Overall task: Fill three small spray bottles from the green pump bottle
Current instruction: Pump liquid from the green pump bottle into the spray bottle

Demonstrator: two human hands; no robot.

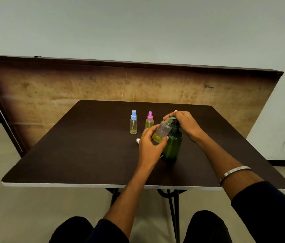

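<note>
From the head view, our left hand [149, 146] grips an uncapped bottle [162, 131], tilted, its neck at the green bottle's [172, 146] spout. Our right hand [183, 122] presses that pump, fingers curled over it, on the table [85, 146].

Dark brown table [85, 155], blue-capped spray bottle [133, 122], pink-capped spray bottle [149, 120], green pump bottle [173, 144] standing upright
</note>
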